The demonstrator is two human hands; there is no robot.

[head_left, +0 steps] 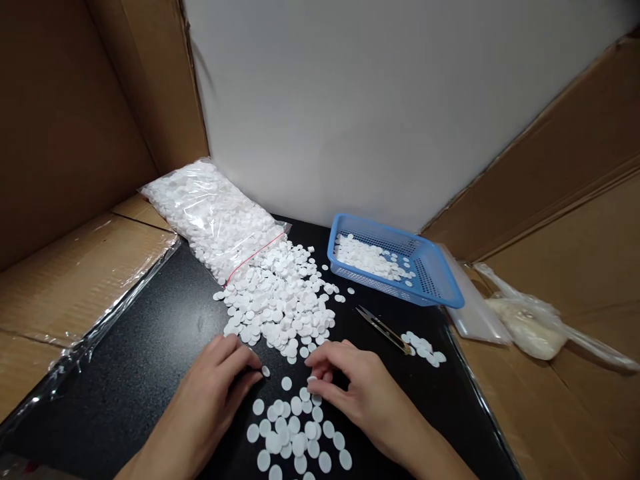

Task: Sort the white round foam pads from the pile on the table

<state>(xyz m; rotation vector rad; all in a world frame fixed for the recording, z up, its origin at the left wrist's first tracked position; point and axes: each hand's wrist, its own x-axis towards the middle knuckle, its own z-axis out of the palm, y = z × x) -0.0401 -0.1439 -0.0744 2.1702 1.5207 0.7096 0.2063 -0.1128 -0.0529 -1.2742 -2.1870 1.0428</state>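
My left hand [225,373] pinches a small white plastic disc [265,371] at the tips of thumb and index finger. Opposite it, my right hand [345,375] has its thumb and index finger curled around another white disc, seen partly at the fingertips. Below and between the hands, many loose white discs [299,443] lie scattered on the black tabletop, some overlapping. Just beyond my fingers is a large heap of white discs [285,300], spilling from the mouth of a clear zip bag [210,207] with a red seal line.
A blue perforated basket [445,283] at the back right holds more discs. Thread snips [383,328] lie in front of it, beside a small group of discs [424,349]. Cardboard [575,393] borders the table, with a knotted plastic bag [530,327] on the right. A pale wall stands behind.
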